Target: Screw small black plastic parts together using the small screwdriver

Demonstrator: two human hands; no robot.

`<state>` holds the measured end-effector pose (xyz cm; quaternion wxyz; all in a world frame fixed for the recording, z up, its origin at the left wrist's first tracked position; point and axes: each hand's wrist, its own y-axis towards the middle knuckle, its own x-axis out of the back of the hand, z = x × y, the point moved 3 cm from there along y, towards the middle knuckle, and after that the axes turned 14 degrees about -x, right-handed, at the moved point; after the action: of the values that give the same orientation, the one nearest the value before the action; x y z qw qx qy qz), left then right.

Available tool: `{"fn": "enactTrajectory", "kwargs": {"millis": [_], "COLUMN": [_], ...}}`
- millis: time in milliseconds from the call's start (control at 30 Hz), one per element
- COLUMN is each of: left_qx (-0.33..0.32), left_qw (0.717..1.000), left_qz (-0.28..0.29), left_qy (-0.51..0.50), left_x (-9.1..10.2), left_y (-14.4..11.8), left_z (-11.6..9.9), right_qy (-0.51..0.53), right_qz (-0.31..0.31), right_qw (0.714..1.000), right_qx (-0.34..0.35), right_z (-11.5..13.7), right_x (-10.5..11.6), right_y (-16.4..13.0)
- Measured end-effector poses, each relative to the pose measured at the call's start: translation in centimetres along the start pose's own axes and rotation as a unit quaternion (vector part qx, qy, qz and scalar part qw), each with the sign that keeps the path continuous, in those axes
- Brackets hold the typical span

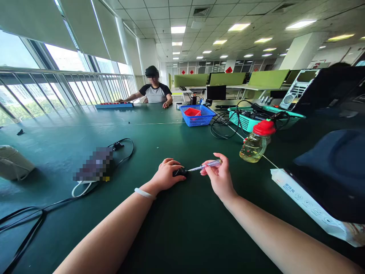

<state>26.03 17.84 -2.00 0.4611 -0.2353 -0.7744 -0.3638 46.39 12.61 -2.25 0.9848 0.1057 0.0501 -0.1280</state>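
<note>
My left hand (169,174) is wrapped over a small black object (180,172), most likely a computer mouse, and presses it to the dark green table (182,228). Fingers and palm hide much of its body. In my right hand (221,175) is a screwdriver (205,165) with a clear purplish handle, pinched between thumb and fingers. Its thin metal shaft points left, and the tip meets or nearly meets the right end of the black object; I cannot tell whether it touches a screw.
A blue basket (199,121) holds a red tray. Behind the red-lidded bottle (255,142), a teal basket (242,122) holds black cables. A white packet (308,207) lies right, a power strip cable (42,210) left. Across the table sits another person (156,91) beside a long blue tray (114,105).
</note>
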Motion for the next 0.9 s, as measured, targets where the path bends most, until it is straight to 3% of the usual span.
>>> {"fn": "enactTrajectory", "kwargs": {"millis": [200, 367, 567, 900], "left_qx": [0.022, 0.059, 0.062, 0.054], "left_qw": [1.0, 0.998, 0.997, 0.997], "left_qz": [-0.011, -0.027, -0.042, -0.047], "left_qy": [0.011, 0.024, 0.033, 0.039], "left_x": [0.0, 0.1, 0.0, 0.0], "left_y": [-0.1, -0.2, -0.2, -0.1], "left_z": [0.3, 0.6, 0.9, 0.9], "right_qy": [-0.031, -0.124, -0.196, -0.315], "right_qz": [-0.004, 0.04, 0.049, 0.151], "right_qw": [0.999, 0.991, 0.979, 0.923], "right_qx": [-0.017, -0.012, 0.043, 0.16], "right_z": [-0.2, 0.3, 1.3, 2.7], "right_x": [0.1, -0.2, -0.4, -1.4], "right_y": [0.2, -0.2, -0.9, -2.5]}}
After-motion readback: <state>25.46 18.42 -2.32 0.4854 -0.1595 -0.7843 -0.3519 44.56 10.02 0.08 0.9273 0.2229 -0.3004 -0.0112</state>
